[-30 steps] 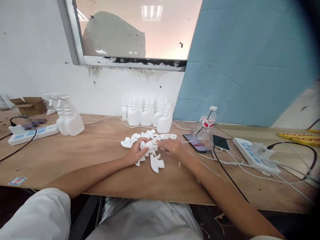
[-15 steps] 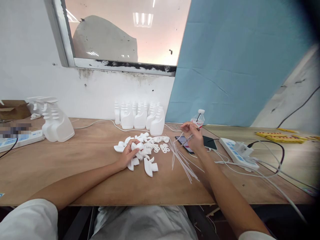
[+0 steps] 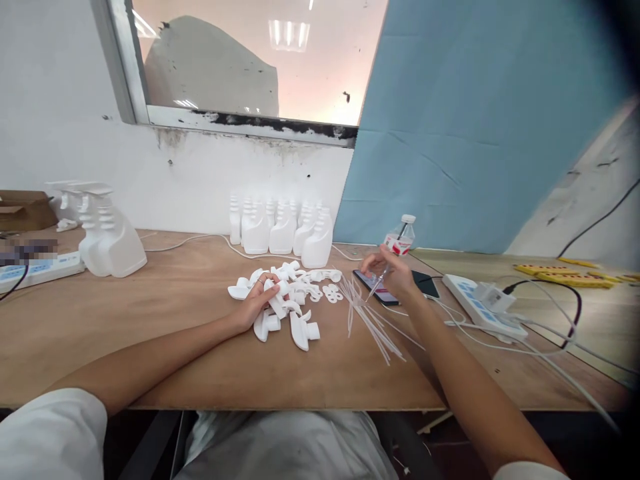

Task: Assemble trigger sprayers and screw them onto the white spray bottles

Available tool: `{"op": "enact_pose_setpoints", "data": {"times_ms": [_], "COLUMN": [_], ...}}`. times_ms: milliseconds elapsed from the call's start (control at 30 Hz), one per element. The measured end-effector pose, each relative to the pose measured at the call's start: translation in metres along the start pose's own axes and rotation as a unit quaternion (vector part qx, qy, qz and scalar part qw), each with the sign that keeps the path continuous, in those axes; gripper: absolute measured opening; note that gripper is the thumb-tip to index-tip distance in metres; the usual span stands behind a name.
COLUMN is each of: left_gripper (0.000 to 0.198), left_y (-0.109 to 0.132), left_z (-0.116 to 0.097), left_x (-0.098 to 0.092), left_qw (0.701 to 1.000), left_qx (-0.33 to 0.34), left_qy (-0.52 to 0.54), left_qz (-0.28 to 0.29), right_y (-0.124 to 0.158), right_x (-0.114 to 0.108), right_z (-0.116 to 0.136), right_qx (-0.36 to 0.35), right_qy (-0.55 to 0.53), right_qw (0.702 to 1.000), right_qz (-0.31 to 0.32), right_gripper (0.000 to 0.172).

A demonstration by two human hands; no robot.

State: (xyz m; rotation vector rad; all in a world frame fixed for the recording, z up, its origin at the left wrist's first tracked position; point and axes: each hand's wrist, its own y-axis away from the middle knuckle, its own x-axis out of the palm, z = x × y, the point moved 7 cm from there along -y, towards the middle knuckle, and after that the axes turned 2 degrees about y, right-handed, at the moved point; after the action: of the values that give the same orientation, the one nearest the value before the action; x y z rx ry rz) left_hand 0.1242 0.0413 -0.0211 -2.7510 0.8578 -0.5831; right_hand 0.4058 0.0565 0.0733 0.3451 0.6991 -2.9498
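Note:
My left hand is closed round a white spray trigger head, over a loose heap of similar trigger heads. In my right hand is a thin, shiny tool that slants down to the left; its exact kind is too small to make out. Below that hand a bundle of thin white dip tubes lies fanned out on the table. Small flat white rings lie between the heap and the tubes.
White spray bottles stand by the wall; two with trigger heads are at left. Behind my right hand are a phone and a drink bottle. A power strip with cables lies at right.
My right hand has tilted downward, its tool now pointing lower toward the tubes. The trigger head in my left hand has turned, its flat side now slanting down. The view has shifted slightly.

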Motion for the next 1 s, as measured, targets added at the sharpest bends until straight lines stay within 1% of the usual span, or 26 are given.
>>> {"op": "enact_pose_setpoints", "data": {"times_ms": [67,133,167,233,267,333,400,433,500,567,633,700,767,833,933,1000], "left_gripper": [0.035,0.035,0.035,0.032,0.03,0.024,0.02,0.019,0.02,0.023,0.028,0.034,0.036,0.036,0.036,0.037], "left_y": [0.0,0.001,0.002,0.003,0.004,0.006,0.007,0.008,0.008,0.007,0.005,0.004,0.003,0.003,0.003,0.003], "left_z": [-0.005,-0.013,-0.017,-0.023,-0.024,-0.023,-0.018,-0.015,-0.011,-0.009,-0.008,-0.007,-0.005,-0.002,-0.002,-0.002], "left_x": [0.002,0.005,0.007,0.013,0.017,0.027,0.033,0.033,0.028,0.019,0.01,0.003,-0.002,-0.004,-0.003,-0.003], "left_qw": [1.0,1.0,0.999,0.996,0.993,0.985,0.979,0.978,0.981,0.987,0.994,0.997,0.996,0.995,0.993,0.993], "left_qx": [-0.002,-0.005,-0.006,-0.012,-0.021,-0.049,-0.077,-0.088,-0.096,-0.082,-0.053,-0.026,-0.015,-0.017,-0.019,-0.023], "left_qy": [0.002,0.014,0.03,0.079,0.109,0.162,0.187,0.187,0.166,0.128,0.079,0.03,-0.003,-0.022,-0.046,-0.056], "left_qz": [0.005,-0.004,-0.013,-0.028,-0.03,-0.021,-0.011,-0.013,-0.027,-0.043,-0.056,-0.072,-0.089,-0.101,-0.104,-0.105], "right_y": [0.0,-0.001,0.0,0.002,0.005,0.012,0.021,0.026,0.036,0.044,0.049,0.052,0.054,0.057,0.06,0.064], "right_x": [-0.002,-0.003,-0.001,0.01,0.019,0.041,0.068,0.084,0.109,0.125,0.131,0.131,0.129,0.128,0.132,0.135], "right_z": [0.007,0.016,0.02,0.025,0.027,0.032,0.035,0.035,0.033,0.029,0.024,0.022,0.021,0.02,0.022,0.027], "right_qx": [-0.007,-0.019,-0.018,-0.003,0.006,0.002,-0.01,-0.016,-0.024,-0.03,-0.04,-0.054,-0.064,-0.066,-0.074,-0.118], "right_qy": [-0.017,-0.041,-0.052,-0.074,-0.084,-0.104,-0.113,-0.107,-0.089,-0.074,-0.072,-0.082,-0.095,-0.087,-0.021,0.061], "right_qw": [1.0,0.999,0.998,0.997,0.996,0.994,0.993,0.993,0.992,0.991,0.991,0.99,0.99,0.991,0.994,0.989], "right_qz": [-0.006,-0.025,-0.029,-0.026,-0.022,-0.017,0.011,0.041,0.086,0.106,0.108,0.099,0.083,0.074,0.074,0.07], "right_gripper": [0.065,0.067,0.069,0.074,0.074,0.068,0.05,0.043,0.037,0.035,0.033,0.03,0.028,0.028,0.029,0.028]}}
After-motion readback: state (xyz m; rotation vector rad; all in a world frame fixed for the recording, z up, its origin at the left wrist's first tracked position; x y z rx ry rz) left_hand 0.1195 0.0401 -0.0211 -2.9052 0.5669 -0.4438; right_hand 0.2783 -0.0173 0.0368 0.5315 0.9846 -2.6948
